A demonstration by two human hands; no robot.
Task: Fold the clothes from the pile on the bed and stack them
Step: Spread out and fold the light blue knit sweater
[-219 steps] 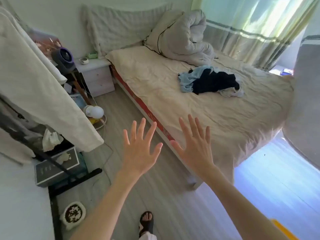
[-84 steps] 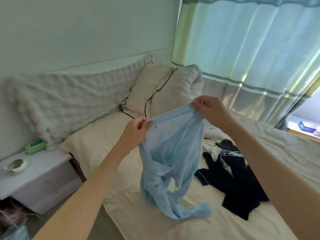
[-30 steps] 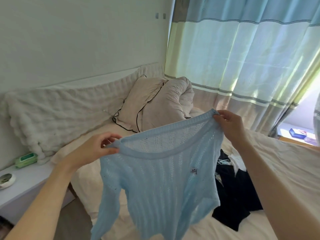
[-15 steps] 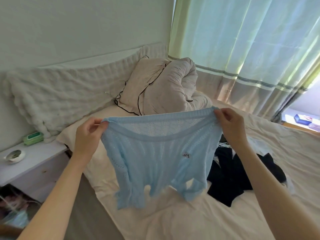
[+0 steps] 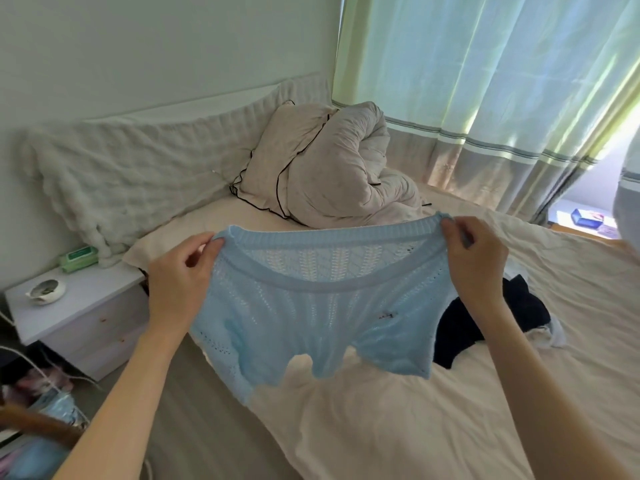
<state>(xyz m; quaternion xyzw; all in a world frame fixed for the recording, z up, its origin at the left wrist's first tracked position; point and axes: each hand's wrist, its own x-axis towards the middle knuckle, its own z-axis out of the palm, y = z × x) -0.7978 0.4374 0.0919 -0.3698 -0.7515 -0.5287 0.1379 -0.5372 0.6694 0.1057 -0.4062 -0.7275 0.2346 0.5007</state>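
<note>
A light blue open-knit sweater (image 5: 311, 313) hangs spread out above the cream bed sheet (image 5: 398, 420), its neckline facing me. My left hand (image 5: 180, 275) pinches its left shoulder and my right hand (image 5: 474, 254) pinches its right shoulder, holding it taut. The lower hem droops near the sheet. Behind the sweater, on the right, lies the rest of the pile: dark navy clothes (image 5: 485, 323) with a bit of white cloth (image 5: 547, 336); part of that pile is hidden by the sweater and my right arm.
A rolled duvet and pillow (image 5: 329, 168) sit at the head of the bed by a fluffy white headboard cover (image 5: 138, 171). A white nightstand (image 5: 83, 306) with a small dish and green wipes pack stands left. Curtains (image 5: 485, 81) hang behind.
The sweater has come down closer to the bed and is stretched a little wider between my hands. My view has tilted down slightly.
</note>
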